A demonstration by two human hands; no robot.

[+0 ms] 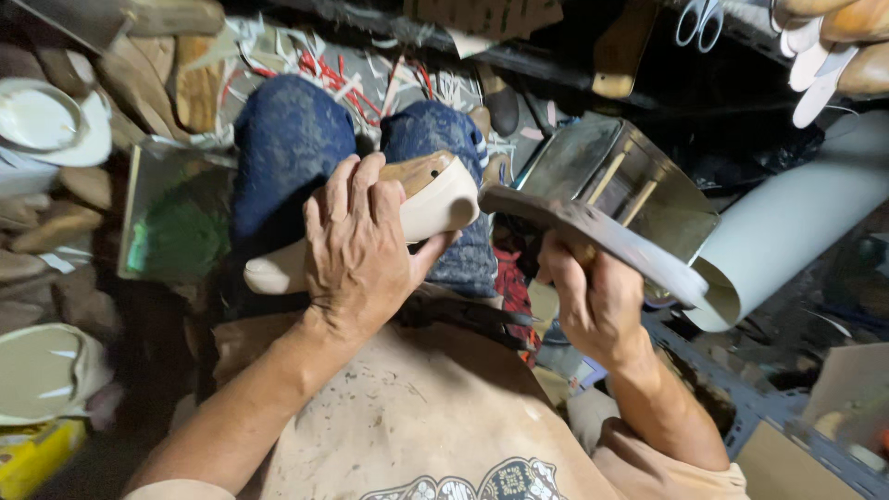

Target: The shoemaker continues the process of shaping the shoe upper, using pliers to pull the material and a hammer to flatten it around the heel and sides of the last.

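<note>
My left hand (356, 245) grips a shoe last (435, 199) covered in cream-coloured material, resting on my lap between my knees in blue jeans (287, 139). The last's wooden top shows above my fingers. My right hand (593, 296) is closed around the handle of a long, worn metal tool (593, 236). The tool's tip meets the heel end of the last, and its far end points to the right.
A shiny metal box (639, 181) sits behind the tool. A rolled pale sheet (796, 222) lies at right. Wooden lasts (148, 65) are piled at upper left, scissors (699, 18) hang at top, and scraps litter the floor.
</note>
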